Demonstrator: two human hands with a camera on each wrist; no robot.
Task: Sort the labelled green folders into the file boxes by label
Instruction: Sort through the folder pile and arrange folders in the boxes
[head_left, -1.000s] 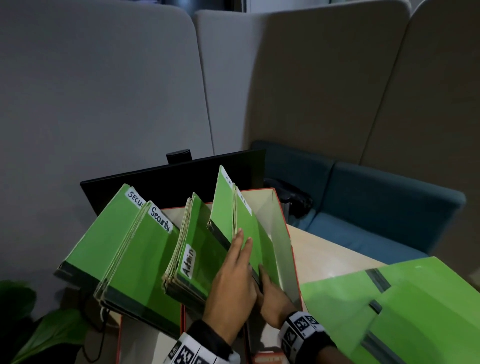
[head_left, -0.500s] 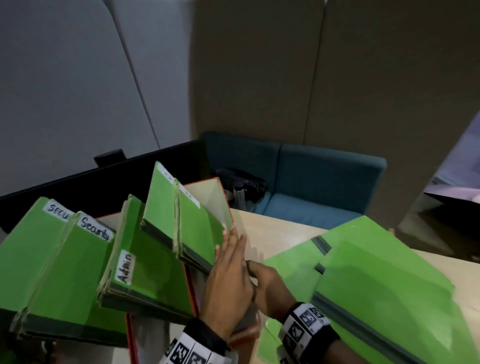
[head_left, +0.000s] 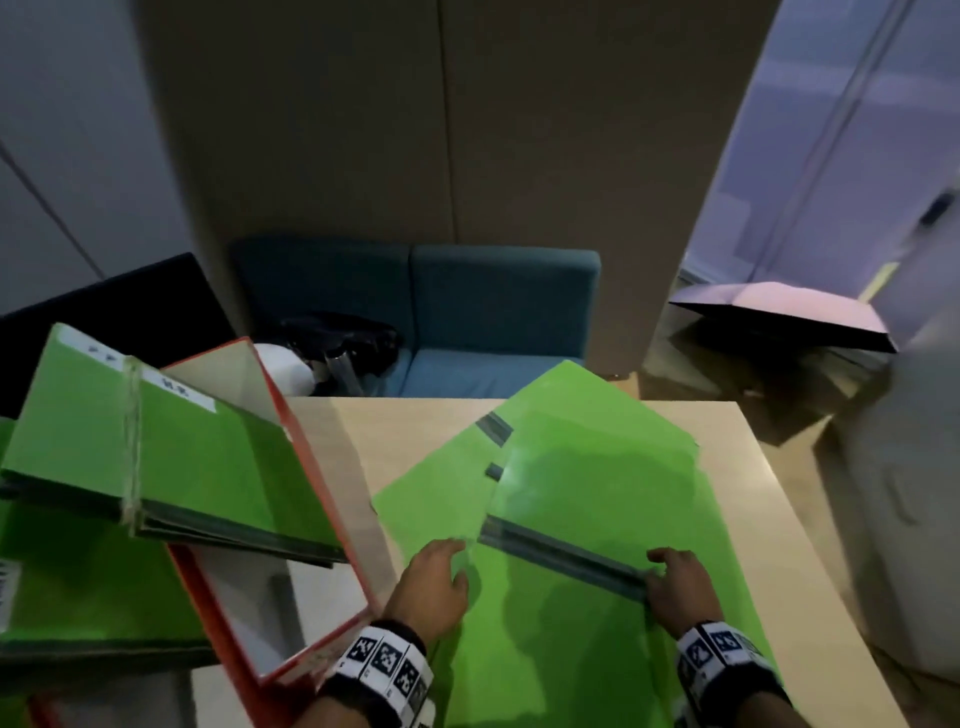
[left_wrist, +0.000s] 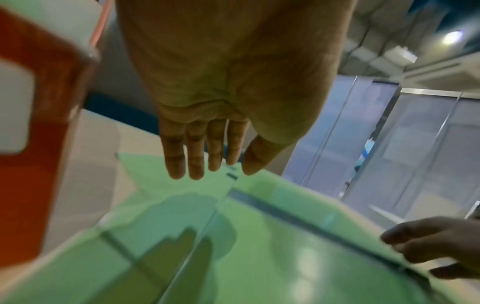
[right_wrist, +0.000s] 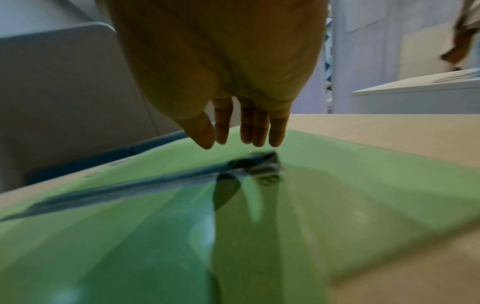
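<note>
Several loose green folders (head_left: 597, 467) lie overlapped on the wooden table (head_left: 415, 421). The top one has a dark spine (head_left: 561, 561) running between my hands. My left hand (head_left: 452, 556) hovers over the pile's left part with fingers straight, holding nothing (left_wrist: 207, 164). My right hand (head_left: 660, 566) is at the spine's right end, its fingers (right_wrist: 275, 133) straight and just above it. To the left stands a red file box (head_left: 332, 499) with labelled green folders (head_left: 208, 467) leaning in it; their labels are blurred.
More green folders (head_left: 78, 571) sit at the lower left beside the box. Behind the table are a blue sofa (head_left: 498, 312) with a black bag (head_left: 343, 338) and a dark screen (head_left: 104, 306). The table's right edge (head_left: 769, 493) is close to the pile.
Both hands have left the folders in the red box and moved right onto the loose pile. The head view has swung right and down.
</note>
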